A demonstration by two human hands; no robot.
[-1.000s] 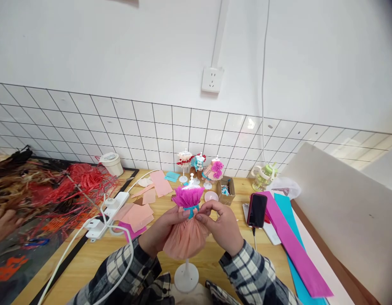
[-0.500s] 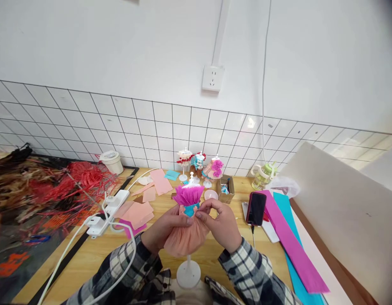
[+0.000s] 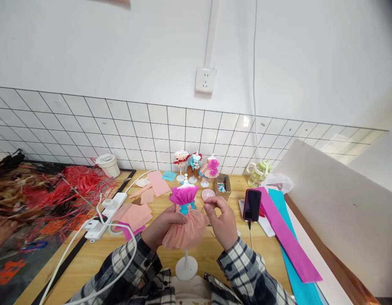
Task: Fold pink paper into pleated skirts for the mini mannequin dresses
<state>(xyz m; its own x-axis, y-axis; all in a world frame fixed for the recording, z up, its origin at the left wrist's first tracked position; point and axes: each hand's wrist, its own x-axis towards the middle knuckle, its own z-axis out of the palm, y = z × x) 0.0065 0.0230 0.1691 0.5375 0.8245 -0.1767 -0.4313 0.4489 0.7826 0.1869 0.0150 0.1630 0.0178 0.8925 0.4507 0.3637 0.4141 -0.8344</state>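
Observation:
A miniature dress form (image 3: 186,267) with a round white base stands upright before me. On it is a small crepe-paper dress (image 3: 186,231) with a peach skirt, a blue waist and a fringed magenta top. My left hand (image 3: 162,226) is closed on the left side of the dress at the waist, thumb in front. To the right of the skirt, my right hand (image 3: 222,220) is closed in a pinch, thumb against forefinger. Whatever is between those fingertips is too small to make out.
Three dressed miniature forms (image 3: 195,163) stand by the tiled wall, near a small box (image 3: 223,186) and a pink dish (image 3: 208,194). Paper pieces (image 3: 136,214) and a power strip (image 3: 106,216) lie left; a phone (image 3: 252,205) and magenta paper (image 3: 288,237) right. Another person's hand (image 3: 2,231) is far left.
My right hand has moved away from the waist of the dress, out to the right of the skirt. My left hand keeps its hold. The other person's hand shows more at the far left.

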